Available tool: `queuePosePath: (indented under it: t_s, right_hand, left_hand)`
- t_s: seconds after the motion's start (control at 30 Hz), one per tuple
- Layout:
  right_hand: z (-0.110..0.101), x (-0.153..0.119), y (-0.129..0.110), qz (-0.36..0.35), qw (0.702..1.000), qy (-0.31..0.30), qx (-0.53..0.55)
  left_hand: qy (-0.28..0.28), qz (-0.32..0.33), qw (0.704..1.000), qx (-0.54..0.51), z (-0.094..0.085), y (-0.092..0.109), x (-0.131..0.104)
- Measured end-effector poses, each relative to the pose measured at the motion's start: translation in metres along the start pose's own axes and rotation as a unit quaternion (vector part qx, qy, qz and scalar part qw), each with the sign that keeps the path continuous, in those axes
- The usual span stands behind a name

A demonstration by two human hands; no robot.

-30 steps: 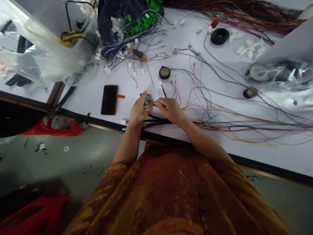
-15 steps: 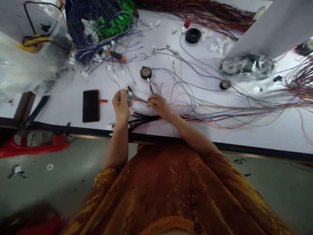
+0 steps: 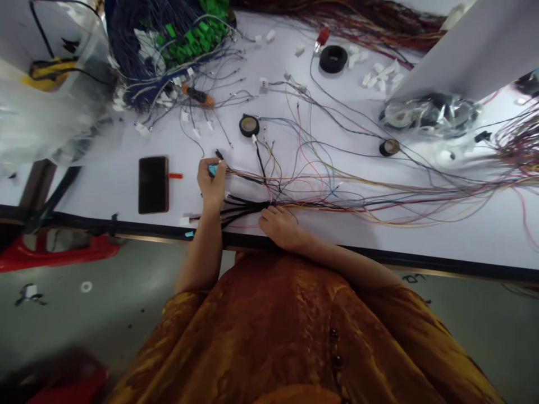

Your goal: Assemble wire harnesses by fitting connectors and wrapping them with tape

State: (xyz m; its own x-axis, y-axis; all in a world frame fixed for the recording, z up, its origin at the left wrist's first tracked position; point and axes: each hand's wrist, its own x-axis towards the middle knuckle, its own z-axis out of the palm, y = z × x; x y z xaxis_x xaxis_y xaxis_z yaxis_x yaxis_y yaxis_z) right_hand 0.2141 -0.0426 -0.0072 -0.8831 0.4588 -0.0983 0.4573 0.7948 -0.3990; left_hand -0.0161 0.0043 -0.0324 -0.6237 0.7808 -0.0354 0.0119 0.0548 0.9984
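Held in my left hand is a small light-blue connector, with thin wires running from it to the right. My right hand rests low at the table's front edge, its fingers curled at the black-wrapped wire bundle; what its fingertips hold, if anything, is too small to tell. From that bundle several black branches fan out leftward beneath my left hand, one ending in a white connector. Long coloured wires stretch to the right across the white table. A roll of black tape lies above the hands.
A phone lies left of my left hand. Farther back are a blue wire bundle with green connectors, an orange-black tool, a thick tape roll and a small roll. A plastic bag lies at right.
My right hand has let go of the thin wires near my left hand and moved down to the black bundle. The light-blue connector now shows more clearly in my left hand.
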Motion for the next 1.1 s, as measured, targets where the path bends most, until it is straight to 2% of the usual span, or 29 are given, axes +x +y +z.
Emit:
queuePosePath:
  t_s: [0.07,0.13,0.23,0.33,0.4,0.43,0.47,0.53,0.6,0.67,0.73,0.8,0.87,0.93,1.0,1.03,1.1]
  right_hand:
    - [-0.002,-0.002,-0.002,0.011,0.996,-0.022,0.082]
    - [-0.01,-0.006,0.001,0.013,0.972,-0.031,0.231]
    - [-0.027,-0.021,0.011,-0.001,0.887,0.026,0.461]
    - [-0.037,-0.045,0.027,0.018,0.76,0.089,0.644]
    - [-0.04,-0.062,0.038,0.026,0.68,0.119,0.723]
    - [-0.041,-0.071,0.043,0.022,0.655,0.135,0.743]
    - [-0.044,-0.08,0.048,0.015,0.644,0.151,0.75]
    - [-0.051,-0.095,0.058,0.0,0.64,0.191,0.744]
    - [-0.063,-0.108,0.065,-0.015,0.632,0.246,0.735]
    - [-0.077,-0.118,0.072,-0.026,0.606,0.315,0.73]
    - [-0.088,-0.127,0.077,-0.033,0.571,0.373,0.73]
    - [-0.095,-0.135,0.083,-0.032,0.538,0.415,0.733]
    - [-0.097,-0.142,0.09,-0.022,0.517,0.44,0.734]
    - [-0.094,-0.146,0.097,-0.008,0.507,0.451,0.734]
    - [-0.089,-0.149,0.105,0.002,0.506,0.449,0.737]
    - [-0.087,-0.149,0.108,0.005,0.504,0.445,0.74]
    - [-0.084,-0.15,0.114,0.005,0.498,0.437,0.748]
  left_hand:
    - [0.012,0.079,0.989,0.125,-0.002,0.003,-0.002]
    - [0.003,0.13,0.964,0.231,-0.004,0.008,-0.002]
    - [-0.051,0.149,0.928,0.338,-0.009,0.016,0.002]
    - [-0.111,0.159,0.891,0.411,-0.012,0.022,0.012]
    - [-0.126,0.168,0.874,0.438,-0.01,0.027,0.019]
    - [-0.123,0.177,0.868,0.446,-0.007,0.03,0.023]
    - [-0.119,0.191,0.864,0.45,-0.002,0.035,0.026]
    - [-0.12,0.225,0.864,0.434,0.018,0.046,0.034]
    - [-0.155,0.259,0.867,0.397,0.054,0.06,0.041]
    - [-0.225,0.287,0.86,0.357,0.108,0.071,0.048]
    - [-0.299,0.308,0.843,0.323,0.175,0.075,0.055]
    - [-0.344,0.328,0.826,0.303,0.251,0.071,0.065]
    - [-0.356,0.327,0.816,0.318,0.326,0.062,0.076]
    - [-0.363,0.333,0.799,0.346,0.39,0.051,0.088]
    - [-0.367,0.333,0.787,0.369,0.438,0.041,0.099]
    - [-0.379,0.33,0.775,0.383,0.455,0.036,0.104]
    - [-0.403,0.319,0.754,0.41,0.474,0.029,0.11]
